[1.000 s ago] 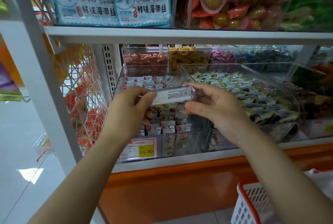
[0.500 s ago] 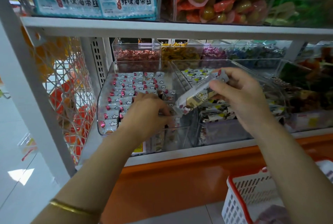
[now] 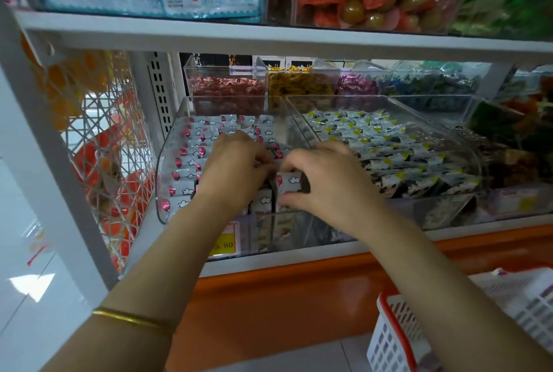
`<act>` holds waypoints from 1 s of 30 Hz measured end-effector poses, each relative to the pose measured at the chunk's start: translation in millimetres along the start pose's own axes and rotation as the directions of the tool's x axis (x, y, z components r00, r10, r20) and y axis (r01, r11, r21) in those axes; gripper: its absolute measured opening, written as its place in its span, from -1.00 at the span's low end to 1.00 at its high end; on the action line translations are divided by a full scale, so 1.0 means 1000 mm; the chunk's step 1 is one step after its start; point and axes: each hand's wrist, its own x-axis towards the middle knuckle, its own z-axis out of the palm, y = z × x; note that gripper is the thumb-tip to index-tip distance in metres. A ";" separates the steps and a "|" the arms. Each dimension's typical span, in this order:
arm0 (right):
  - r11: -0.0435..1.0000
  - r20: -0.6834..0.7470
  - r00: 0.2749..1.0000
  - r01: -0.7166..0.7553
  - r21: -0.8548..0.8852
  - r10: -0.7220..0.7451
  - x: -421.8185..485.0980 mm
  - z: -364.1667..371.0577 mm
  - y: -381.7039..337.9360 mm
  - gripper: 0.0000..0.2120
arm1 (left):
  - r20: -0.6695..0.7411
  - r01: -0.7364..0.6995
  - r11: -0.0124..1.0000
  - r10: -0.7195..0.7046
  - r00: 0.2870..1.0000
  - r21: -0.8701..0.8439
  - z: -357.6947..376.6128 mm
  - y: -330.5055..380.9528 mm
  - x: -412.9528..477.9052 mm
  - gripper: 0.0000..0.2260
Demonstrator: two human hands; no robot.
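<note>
A clear plastic bin (image 3: 167, 162) on the middle shelf holds rows of small white snack packets with red and cloud prints (image 3: 197, 144). My right hand (image 3: 326, 183) pinches one such packet (image 3: 291, 181) at the bin's front right, among the standing packets. My left hand (image 3: 236, 168) lies over the packets just to its left, fingers curled down among them; what they hold is hidden.
A second clear bin (image 3: 466, 138) of white and dark packets sits to the right. Smaller candy bins (image 3: 227, 87) stand behind. A yellow price tag (image 3: 224, 244) hangs below. A white and red shopping basket (image 3: 398, 335) is at the lower right. The upper shelf (image 3: 269, 39) overhangs.
Both hands have dropped from in front of the shelf into the left bin. The packet held between them has gone down among the standing packets at the front right.
</note>
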 end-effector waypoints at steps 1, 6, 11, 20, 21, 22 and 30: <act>0.999 0.039 0.999 0.007 -0.043 -0.005 0.000 0.003 0.000 -0.66 | 0.013 0.000 1.000 0.000 1.000 -0.006 -0.001 -0.001 -0.001 -0.86; 0.994 0.156 0.986 0.076 -0.079 -0.063 -0.003 0.008 0.003 -0.74 | -0.024 -0.003 0.999 0.002 1.000 -0.034 -0.008 -0.003 -0.009 -0.84; 0.997 0.035 0.999 -0.032 0.070 0.030 0.006 -0.001 0.009 -0.72 | 0.000 -0.025 0.998 0.025 1.000 -0.057 -0.012 0.001 -0.017 -0.89; 0.992 0.175 0.983 -0.032 -0.123 0.053 0.029 0.000 0.007 -0.80 | 0.102 -0.124 0.989 0.115 0.988 0.085 -0.004 0.009 -0.032 -0.79; 0.991 0.194 0.979 -0.031 -0.133 0.057 0.031 0.001 0.006 -0.81 | 0.101 -0.124 0.988 0.114 0.988 0.092 -0.004 0.010 -0.033 -0.78; 0.988 0.206 0.977 -0.029 -0.150 0.060 0.032 0.003 0.004 -0.83 | 0.100 -0.123 0.988 0.114 0.988 0.091 -0.003 0.009 -0.033 -0.78; 0.985 0.087 0.983 -0.154 -0.077 0.160 0.046 0.018 -0.001 -0.93 | 0.101 -0.117 0.987 0.106 0.989 0.112 0.002 0.007 -0.034 -0.77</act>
